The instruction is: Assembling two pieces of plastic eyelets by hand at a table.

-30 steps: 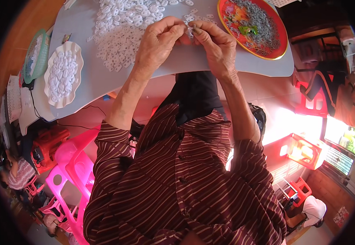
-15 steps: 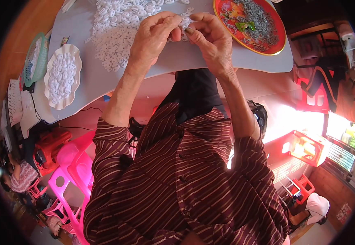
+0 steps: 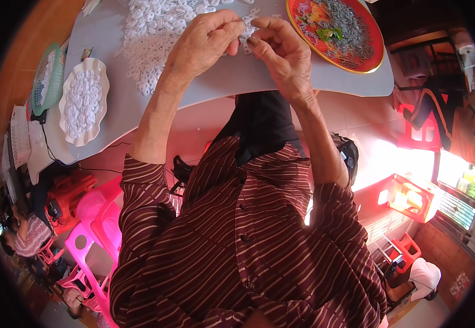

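Both hands are raised over the near part of the grey table (image 3: 221,82), fingertips close together. My left hand (image 3: 207,44) is closed in a pinch; whatever sits between thumb and forefinger is too small to make out. Facing it, my right hand (image 3: 282,54) also pinches, its thumb bent toward the forefinger, with the contents hidden. Behind the fingers lie small white plastic pieces with holes (image 3: 248,33). A big heap of similar white pieces (image 3: 155,27) spreads beyond and left of my left hand. Right of my right hand is a red round tray (image 3: 308,41) holding many small grey metal pieces and a green scrap.
On the table's left stand a white scalloped dish (image 3: 104,90) of white oval pieces and a green basket (image 3: 58,76). Pink plastic chairs (image 3: 92,218) are at lower left, near a seated person (image 3: 29,235). Red stools (image 3: 412,197) stand on the right.
My left hand has shifted slightly left and its fingertips have drawn a little away from the right hand. The right hand has barely moved.
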`<state>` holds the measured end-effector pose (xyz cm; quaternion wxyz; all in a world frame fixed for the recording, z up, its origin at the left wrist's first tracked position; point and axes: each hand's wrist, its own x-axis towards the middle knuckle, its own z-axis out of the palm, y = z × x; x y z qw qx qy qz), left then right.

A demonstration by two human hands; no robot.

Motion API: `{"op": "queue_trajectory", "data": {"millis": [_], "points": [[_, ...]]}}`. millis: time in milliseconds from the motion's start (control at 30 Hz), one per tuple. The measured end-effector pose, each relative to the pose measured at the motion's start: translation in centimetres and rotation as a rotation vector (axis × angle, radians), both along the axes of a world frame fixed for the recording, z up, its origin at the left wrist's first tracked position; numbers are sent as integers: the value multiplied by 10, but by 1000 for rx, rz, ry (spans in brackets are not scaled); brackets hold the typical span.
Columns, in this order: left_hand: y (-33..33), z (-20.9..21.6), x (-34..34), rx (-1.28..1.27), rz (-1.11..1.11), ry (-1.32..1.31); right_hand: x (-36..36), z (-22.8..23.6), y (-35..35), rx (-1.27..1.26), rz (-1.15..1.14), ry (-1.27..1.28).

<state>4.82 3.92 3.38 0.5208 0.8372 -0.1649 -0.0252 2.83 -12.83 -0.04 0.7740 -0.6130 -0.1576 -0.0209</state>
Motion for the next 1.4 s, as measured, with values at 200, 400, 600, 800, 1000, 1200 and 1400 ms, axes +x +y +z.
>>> {"op": "queue_trajectory", "data": {"millis": [200,400,600,800,1000,1200,1400], "points": [[-3,-5,-2,-16,-12,23,2,-2,0,15,-7,-12],[-15,-11,-15,-88,69,-105,1,0,1,83,-6,-8],[-20,-17,-21,-220,171,-70,2,-3,3,52,64,-69],[-13,-18,-20,-232,115,-45,0,-1,6,102,128,-48],[-14,-18,-20,-212,111,-123,3,-7,2,123,129,3],[-16,-18,-21,-192,94,-155,-1,1,3,62,88,49],[-13,-18,-20,-205,99,-118,-1,0,0,7,72,8]]}}
